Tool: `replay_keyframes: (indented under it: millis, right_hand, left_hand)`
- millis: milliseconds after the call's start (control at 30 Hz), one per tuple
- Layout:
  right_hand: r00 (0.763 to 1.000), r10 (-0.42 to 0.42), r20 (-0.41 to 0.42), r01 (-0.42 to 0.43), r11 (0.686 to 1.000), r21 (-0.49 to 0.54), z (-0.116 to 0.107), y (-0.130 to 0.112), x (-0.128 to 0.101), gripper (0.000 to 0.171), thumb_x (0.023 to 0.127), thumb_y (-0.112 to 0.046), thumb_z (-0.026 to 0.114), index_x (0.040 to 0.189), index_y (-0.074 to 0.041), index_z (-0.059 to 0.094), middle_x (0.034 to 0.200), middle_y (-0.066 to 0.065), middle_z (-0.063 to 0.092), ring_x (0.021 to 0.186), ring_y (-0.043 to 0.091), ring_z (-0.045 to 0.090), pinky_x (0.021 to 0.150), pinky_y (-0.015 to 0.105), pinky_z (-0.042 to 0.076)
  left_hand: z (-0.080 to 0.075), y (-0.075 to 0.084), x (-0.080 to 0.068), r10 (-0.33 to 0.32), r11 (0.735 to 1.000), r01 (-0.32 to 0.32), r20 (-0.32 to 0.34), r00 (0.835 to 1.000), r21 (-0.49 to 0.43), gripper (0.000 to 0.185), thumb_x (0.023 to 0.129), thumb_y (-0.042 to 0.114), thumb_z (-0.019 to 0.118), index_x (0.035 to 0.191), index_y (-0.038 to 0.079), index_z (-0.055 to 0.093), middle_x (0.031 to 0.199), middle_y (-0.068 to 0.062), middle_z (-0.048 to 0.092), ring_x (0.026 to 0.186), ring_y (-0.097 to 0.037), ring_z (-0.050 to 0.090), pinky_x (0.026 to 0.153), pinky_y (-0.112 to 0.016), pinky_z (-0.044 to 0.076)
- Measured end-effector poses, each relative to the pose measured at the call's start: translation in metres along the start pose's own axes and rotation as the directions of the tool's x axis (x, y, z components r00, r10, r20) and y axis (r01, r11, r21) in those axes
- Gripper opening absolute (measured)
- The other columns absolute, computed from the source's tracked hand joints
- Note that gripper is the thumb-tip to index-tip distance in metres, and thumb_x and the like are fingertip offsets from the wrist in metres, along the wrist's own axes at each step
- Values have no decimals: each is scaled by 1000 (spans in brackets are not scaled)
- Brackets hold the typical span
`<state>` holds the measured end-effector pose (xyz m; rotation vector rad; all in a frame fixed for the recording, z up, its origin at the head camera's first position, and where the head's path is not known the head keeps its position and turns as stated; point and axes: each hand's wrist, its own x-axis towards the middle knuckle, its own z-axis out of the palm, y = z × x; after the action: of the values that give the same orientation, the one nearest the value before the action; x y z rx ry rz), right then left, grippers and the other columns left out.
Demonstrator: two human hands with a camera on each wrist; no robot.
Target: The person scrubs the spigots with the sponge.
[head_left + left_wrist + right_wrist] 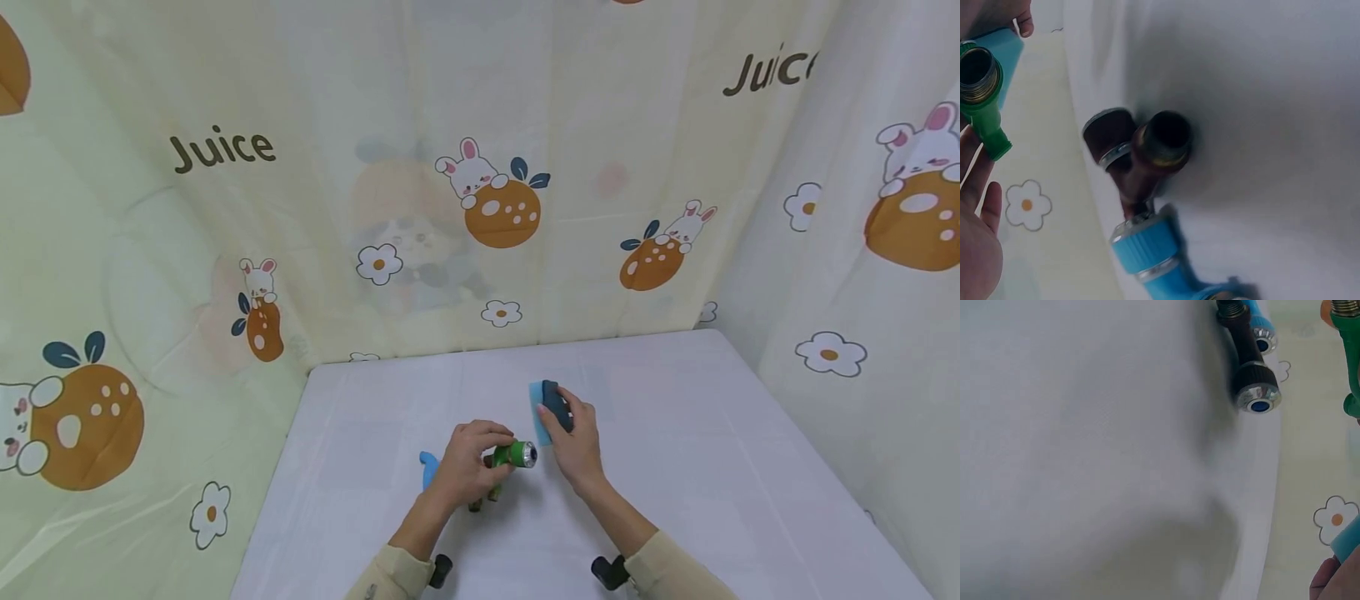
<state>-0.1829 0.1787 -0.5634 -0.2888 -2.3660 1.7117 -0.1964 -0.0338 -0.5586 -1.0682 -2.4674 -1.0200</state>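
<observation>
**Two hands at work on a white table**

We see our left hand [467,462] curled around a green valve fitting [514,455], lifting it just above the white table [705,467]; its metal threaded end points toward our right hand [573,442]. Our right hand grips a dark rounded object [557,403] against a light blue block [538,410], fingers wrapped over it. Beneath our left hand lies a dark brown Y-shaped fitting [1141,156], joined to a blue connector [1147,247], both resting on the table. A cartoon-printed curtain [480,192] hangs behind the table.
</observation>
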Motion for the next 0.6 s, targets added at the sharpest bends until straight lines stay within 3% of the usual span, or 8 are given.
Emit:
replay_keyframes:
  millis: [300,600]
  right_hand:
    - [999,28,-40,-29,999,-24,-6,19,5,72,99,-56,64,157,-18,43,144,18,42,133,36,46,112,58,38]
    - [996,28,-79,-35,995,-91,-11,30,7,73,98,-55,66,155,-15,44,143,20,43,132,37,48,114,56,36]
  left_hand:
    - [25,-4,-1,-12,998,11,15,1000,66,28,79,19,87,107,17,82,115,4,75,110,-14,68,91,-39,48]
    - [36,-4,0,-116,983,104,73,991,154,29,82,24,86,110,19,82,116,6,75,112,-14,67,99,-44,46]
